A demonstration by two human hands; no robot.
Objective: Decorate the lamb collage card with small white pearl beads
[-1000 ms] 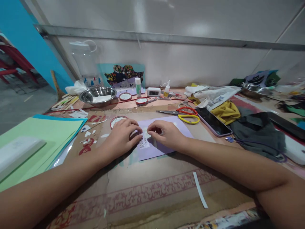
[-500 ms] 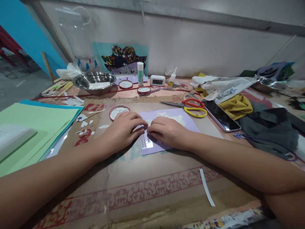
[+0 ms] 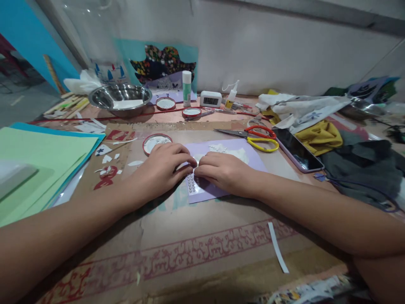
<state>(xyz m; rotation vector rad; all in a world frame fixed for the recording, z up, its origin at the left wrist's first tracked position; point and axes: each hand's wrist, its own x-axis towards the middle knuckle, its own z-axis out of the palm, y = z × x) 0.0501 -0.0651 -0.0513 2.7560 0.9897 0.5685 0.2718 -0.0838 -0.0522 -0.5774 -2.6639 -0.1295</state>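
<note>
Both my hands rest on a lilac paper sheet lying on brown cardboard. My left hand has its fingers curled, with the fingertips pressed on the top of a small sheet of pearl stickers. My right hand is curled too, its thumb and forefinger pinched together at the same spot, touching the left fingertips. What the pinch holds is too small to make out. A white cut-out shape lies on the lilac paper just beyond my right hand.
Red and yellow scissors, a phone, a red-rimmed lid, a steel bowl, glue stick, small clock, green paper sheets at left, cloths at right, a white paper strip near the front.
The camera has tilted down and closer. My right hand has slid left until its fingertips meet the left hand's at the pearl sticker sheet.
</note>
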